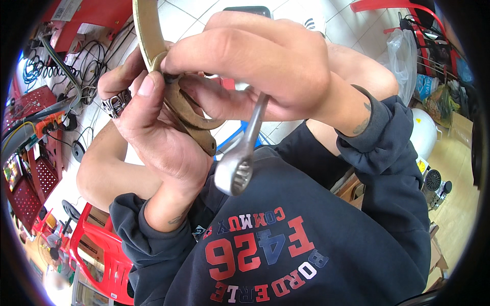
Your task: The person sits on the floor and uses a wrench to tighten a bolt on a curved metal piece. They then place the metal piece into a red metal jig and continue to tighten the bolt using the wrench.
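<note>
A person worked a tan strap (148, 30) with both hands, the band rising toward 11 o'clock from their grip and its lower end reaching almost to the centre of the view. The left hand (163, 130), at 10 o'clock and wearing a silver ring (117, 104), pinched the strap, its thumb pressed flat against the near face. The right hand (265, 66), at 12 o'clock, curled inward with its fingertips meeting the strap just beside that thumb; how its own thumb gripped could not be told. The same right hand held a wrench (239, 155) in its palm, the ringed end pointing to 7 o'clock over the person's dark sweatshirt (306, 176). A curved length of the same tan material dipped below the right fingers; whether it joined the strap could not be told. Beyond the bare knees spread a white tiled floor (357, 25). A red chair (109, 262) stood at 8 o'clock, a clear plastic bag (400, 64) hung at 2 and a white tank (423, 127) sat at 3.
</note>
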{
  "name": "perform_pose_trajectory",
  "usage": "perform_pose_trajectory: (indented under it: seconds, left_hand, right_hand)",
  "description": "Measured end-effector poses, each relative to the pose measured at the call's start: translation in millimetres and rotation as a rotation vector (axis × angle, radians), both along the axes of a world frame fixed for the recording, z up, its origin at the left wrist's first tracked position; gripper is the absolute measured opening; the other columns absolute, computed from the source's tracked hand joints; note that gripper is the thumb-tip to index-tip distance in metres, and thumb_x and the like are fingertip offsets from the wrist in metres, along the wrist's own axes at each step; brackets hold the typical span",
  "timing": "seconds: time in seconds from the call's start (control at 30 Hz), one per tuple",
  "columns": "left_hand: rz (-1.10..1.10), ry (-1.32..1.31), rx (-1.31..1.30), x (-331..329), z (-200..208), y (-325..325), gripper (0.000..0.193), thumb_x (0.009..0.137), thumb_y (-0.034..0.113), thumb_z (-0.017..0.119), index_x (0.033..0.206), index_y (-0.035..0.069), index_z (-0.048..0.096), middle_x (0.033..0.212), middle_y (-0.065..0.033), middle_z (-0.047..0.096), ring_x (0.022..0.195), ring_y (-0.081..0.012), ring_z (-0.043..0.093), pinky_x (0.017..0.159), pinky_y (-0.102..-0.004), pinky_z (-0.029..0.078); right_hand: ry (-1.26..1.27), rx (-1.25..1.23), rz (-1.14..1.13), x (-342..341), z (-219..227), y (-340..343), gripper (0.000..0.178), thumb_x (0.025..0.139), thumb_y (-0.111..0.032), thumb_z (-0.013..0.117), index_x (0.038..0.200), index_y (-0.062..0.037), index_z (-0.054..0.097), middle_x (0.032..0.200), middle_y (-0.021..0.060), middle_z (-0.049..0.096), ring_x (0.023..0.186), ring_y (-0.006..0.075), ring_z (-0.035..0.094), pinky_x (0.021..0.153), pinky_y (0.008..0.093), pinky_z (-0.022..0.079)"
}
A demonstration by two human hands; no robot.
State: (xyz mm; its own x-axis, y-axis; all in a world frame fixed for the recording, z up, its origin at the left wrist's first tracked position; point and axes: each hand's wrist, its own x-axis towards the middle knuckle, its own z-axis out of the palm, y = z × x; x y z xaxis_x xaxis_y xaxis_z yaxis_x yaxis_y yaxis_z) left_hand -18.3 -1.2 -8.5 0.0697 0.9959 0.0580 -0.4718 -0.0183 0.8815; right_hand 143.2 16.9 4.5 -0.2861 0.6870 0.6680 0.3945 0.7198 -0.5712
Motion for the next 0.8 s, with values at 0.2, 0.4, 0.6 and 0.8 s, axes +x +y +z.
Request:
perform_pose_trajectory:
  seconds: [0.2,0.4,0.6,0.8]
  left_hand:
    - [-0.186,-0.181,-0.03,-7,-5,1,0.037,0.103,0.027,0.041,0.13,0.002,0.046,0.117,-0.0122,0.06,0.114,-0.0199,0.06,0.102,-0.0338,0.047]
    - [-0.347,-0.59,-0.137,-1,-8,5,0.037,0.103,0.028,0.039,0.129,0.004,0.047,0.118,-0.0112,0.061,0.117,-0.0217,0.059,0.108,-0.0367,0.043]
    - [-0.22,-0.45,-0.157,-1,-8,3,0.034,0.103,0.026,0.038,0.126,0.004,0.048,0.122,-0.0123,0.061,0.116,-0.021,0.059,0.107,-0.0361,0.043]
    - [0.056,-0.001,-0.14,7,-5,2,0.034,0.102,0.027,0.04,0.127,0.004,0.048,0.123,-0.0105,0.059,0.119,-0.0206,0.057,0.106,-0.0375,0.044]
  right_hand:
    - [-0.07,-0.001,-0.09,-1,-5,-5,0.033,0.071,-0.02,0.077,0.099,-0.0119,0.062,0.084,0.0018,0.063,0.07,0.0225,0.066,0.054,0.0332,0.053]
    - [-0.027,0.056,-0.094,-1,-4,1,0.031,0.072,-0.017,0.076,0.098,-0.0097,0.061,0.084,0.0036,0.063,0.073,0.0233,0.067,0.057,0.0328,0.053]
    - [-0.091,0.023,-0.072,2,-1,-3,0.03,0.072,-0.015,0.076,0.096,-0.0083,0.06,0.084,0.0049,0.063,0.073,0.0241,0.067,0.058,0.0324,0.054]
    - [-0.087,-0.004,-0.133,-2,-7,-1,0.029,0.072,-0.014,0.075,0.096,-0.0077,0.06,0.081,0.0053,0.062,0.069,0.0254,0.066,0.057,0.0337,0.053]
